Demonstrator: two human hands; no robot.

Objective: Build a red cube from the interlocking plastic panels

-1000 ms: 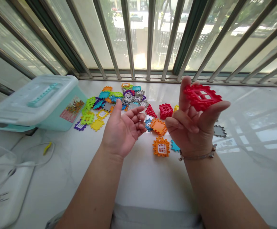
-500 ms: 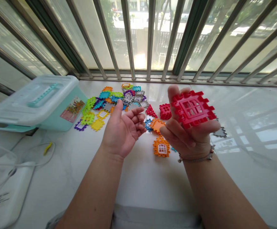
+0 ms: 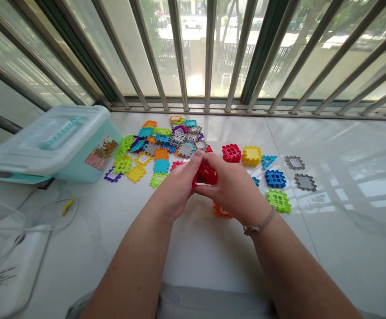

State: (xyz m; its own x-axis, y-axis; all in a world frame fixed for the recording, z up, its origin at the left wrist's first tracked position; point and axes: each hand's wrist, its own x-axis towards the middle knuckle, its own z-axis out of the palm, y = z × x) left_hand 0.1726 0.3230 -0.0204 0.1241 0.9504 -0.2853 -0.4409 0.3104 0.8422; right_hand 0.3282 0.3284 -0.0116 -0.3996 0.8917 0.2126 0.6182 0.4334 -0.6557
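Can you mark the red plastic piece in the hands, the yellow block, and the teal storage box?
Red plastic piece (image 3: 206, 174): head view, on the part showing between the hands.
Yellow block (image 3: 251, 156): head view, on its top face.
Teal storage box (image 3: 76, 165): head view, on its side wall.

One left hand (image 3: 176, 188), one right hand (image 3: 233, 188), one red piece (image 3: 205, 174), one lidded storage box (image 3: 56, 144), two grey panels (image 3: 294, 162)
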